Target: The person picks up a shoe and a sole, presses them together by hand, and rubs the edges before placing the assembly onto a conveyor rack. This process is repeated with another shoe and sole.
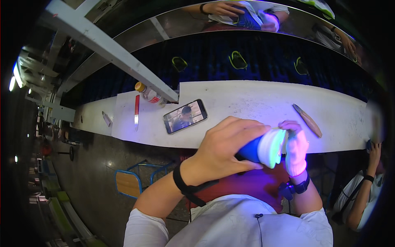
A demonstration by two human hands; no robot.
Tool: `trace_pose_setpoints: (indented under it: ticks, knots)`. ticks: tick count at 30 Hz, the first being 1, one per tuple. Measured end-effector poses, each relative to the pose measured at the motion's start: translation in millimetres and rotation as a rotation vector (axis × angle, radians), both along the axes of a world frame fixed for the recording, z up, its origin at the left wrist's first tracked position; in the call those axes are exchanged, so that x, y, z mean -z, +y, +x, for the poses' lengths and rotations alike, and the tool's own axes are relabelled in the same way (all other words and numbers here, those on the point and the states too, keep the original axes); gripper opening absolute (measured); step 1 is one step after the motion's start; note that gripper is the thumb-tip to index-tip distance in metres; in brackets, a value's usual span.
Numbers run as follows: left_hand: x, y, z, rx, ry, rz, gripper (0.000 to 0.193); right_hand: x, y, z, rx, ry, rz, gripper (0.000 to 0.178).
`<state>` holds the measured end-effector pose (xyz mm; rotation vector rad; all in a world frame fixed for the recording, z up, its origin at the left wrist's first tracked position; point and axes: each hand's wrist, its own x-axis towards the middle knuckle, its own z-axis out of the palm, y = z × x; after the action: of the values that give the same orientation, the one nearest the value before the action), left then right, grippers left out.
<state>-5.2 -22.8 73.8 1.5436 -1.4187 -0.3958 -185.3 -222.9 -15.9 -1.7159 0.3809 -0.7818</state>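
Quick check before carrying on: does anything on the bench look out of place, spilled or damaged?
The smartphone, screen lit, looks slightly odd lying among work items like the red-handled blade. Dark scuffs mark the white worktop; no spill shows.

My left hand (222, 144) grips a blue-and-white piece (266, 149) whose far end glows pale green, while my right hand (296, 150), lit purple, curls beside that end; I can't tell whether it touches. Beyond them, on the white table (240, 101), a phone (185, 116) lies with its screen lit, near a yellow-capped bottle (150, 94) and a red-handled tool (137, 111). A brown tool (308, 121) lies to the right. Past the table, three dark pieces with yellow-green rims (237, 60) sit on a dark surface (205, 66).
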Motion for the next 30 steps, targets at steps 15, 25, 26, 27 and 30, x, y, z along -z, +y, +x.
trace_pose_setpoints:
  ticks: [15, 25, 26, 27, 30]
  knots:
    - [22.5, 5.2, 3.2, -0.337, 0.134, 0.298, 0.074, -51.6, 13.6, 100.2, -0.516, -0.322, 0.886, 0.022]
    - [-21.8, -59.4, 2.9, -0.345, -0.136, 0.532, 0.063, -76.8, -20.1, 92.0, -0.569, -0.042, 0.390, 0.022]
    - [-29.8, -69.4, 2.0, -0.338, -0.231, 0.576, 0.066, -79.0, -25.9, 89.5, -0.548, -0.078, 0.406, 0.023]
    - [-35.5, -77.9, 0.3, -0.318, -0.232, 0.566, 0.066, -78.2, -31.9, 86.7, -0.527, -0.076, 0.398, 0.023]
    - [-42.1, -93.5, -13.5, -0.234, -0.401, 0.593, 0.077, -72.4, -44.1, 65.4, -0.481, -0.073, 0.274, 0.023]
